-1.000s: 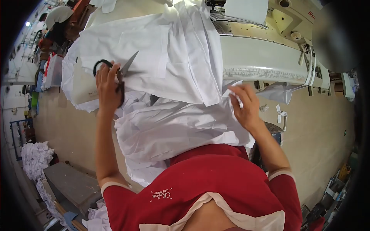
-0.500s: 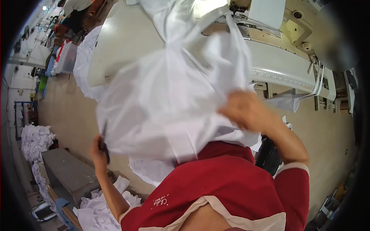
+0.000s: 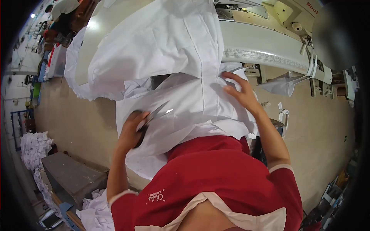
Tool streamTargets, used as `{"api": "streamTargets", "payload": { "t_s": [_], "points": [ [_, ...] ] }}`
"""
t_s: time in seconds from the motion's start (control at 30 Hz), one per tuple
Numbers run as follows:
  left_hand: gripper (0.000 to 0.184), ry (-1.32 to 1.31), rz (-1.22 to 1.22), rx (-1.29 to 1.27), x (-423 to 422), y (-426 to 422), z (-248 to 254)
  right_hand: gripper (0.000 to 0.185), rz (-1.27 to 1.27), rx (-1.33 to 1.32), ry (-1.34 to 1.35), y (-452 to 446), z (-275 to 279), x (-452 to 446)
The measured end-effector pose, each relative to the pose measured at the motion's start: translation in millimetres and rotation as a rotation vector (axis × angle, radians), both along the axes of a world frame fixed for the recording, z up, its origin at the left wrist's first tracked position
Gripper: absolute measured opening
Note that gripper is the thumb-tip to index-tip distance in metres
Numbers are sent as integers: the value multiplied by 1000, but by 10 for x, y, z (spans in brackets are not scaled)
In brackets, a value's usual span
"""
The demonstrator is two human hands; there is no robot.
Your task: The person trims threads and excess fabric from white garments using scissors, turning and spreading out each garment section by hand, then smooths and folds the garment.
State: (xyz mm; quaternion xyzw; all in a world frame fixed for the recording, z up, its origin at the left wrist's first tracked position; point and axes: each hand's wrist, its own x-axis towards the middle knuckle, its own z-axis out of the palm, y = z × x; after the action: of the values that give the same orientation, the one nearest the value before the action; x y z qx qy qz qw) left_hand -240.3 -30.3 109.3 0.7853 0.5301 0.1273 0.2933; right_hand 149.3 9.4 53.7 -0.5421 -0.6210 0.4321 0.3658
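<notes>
A white garment [image 3: 169,54] drapes from the sewing table down over my lap, with a long seam running along it. My left hand [image 3: 132,129] grips dark-handled scissors [image 3: 156,112] above the fabric on the left; their blades point up and to the right, slightly apart. On the right, my right hand [image 3: 239,91] is open, thumb and fingers spread at the edge of the cloth, holding nothing I can see. Folds in the garment hide part of the table edge and my lap.
A sewing machine [image 3: 287,17] stands on the table [image 3: 266,42], which has a ruler strip along its front edge. White cloth piles [image 3: 34,148] and a grey box [image 3: 73,175] lie to my left. Farther back at upper left, a person in a white cap [image 3: 63,7] is visible.
The garment, blurred in the air before, now lies flatter over the table and lap. My left hand has moved right and up with the scissors. My right hand has moved slightly up and opened.
</notes>
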Motion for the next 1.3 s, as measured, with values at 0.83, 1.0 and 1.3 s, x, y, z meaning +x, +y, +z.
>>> {"api": "streamTargets", "payload": {
  "t_s": [0.83,1.0,1.3],
  "points": [
    [39,12,-38,693,453,1002,199,14,-228,508,-564,-55,39,-7],
    [37,290,576,1053,-533,1575,163,32,-180,653,-398,428,639,-121],
    [35,-775,891,540,-2127,1079,-60,36,63,947,-566,1446,693,-621]
  ]
}}
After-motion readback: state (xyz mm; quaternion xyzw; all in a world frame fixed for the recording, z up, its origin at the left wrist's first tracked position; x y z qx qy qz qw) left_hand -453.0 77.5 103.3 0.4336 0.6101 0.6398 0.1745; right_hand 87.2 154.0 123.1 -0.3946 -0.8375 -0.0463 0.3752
